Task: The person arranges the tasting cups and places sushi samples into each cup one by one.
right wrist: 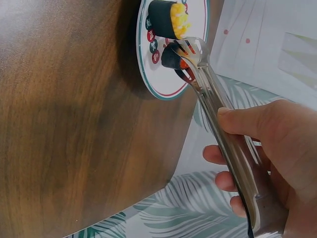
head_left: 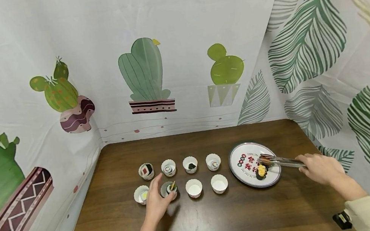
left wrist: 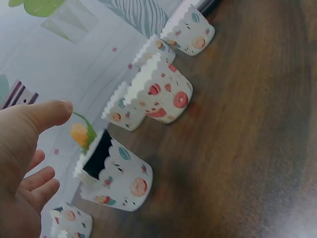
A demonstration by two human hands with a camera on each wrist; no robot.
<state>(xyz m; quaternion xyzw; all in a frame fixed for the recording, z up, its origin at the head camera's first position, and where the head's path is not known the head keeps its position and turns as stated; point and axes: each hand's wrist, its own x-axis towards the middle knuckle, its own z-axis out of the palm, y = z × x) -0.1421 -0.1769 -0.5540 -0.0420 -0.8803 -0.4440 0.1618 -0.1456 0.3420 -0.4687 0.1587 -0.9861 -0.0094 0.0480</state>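
My right hand (head_left: 322, 168) grips a pair of metal tongs (right wrist: 218, 114) by the handles. At the right of the table, the tong tips are around a seaweed-wrapped sushi with orange-red topping (right wrist: 172, 57) on a round white plate (head_left: 245, 177). Beside it on the plate stands a corn-topped sushi (right wrist: 166, 20). My left hand (head_left: 156, 202), thumb and fingers spread, is by a paper cup (left wrist: 126, 181) in the front row. That cup contains a seaweed-wrapped sushi (left wrist: 100, 154) with a green and orange topping. The left hand holds nothing.
Paper cups stand in two rows left of the plate. In the back row, one cup (head_left: 146, 177) contains sushi with a red centre, another (head_left: 191, 170) a dark piece. The front-left cup (head_left: 138, 197) contains something yellow. A printed cloth (head_left: 185, 54) hangs behind the table (head_left: 251, 214).
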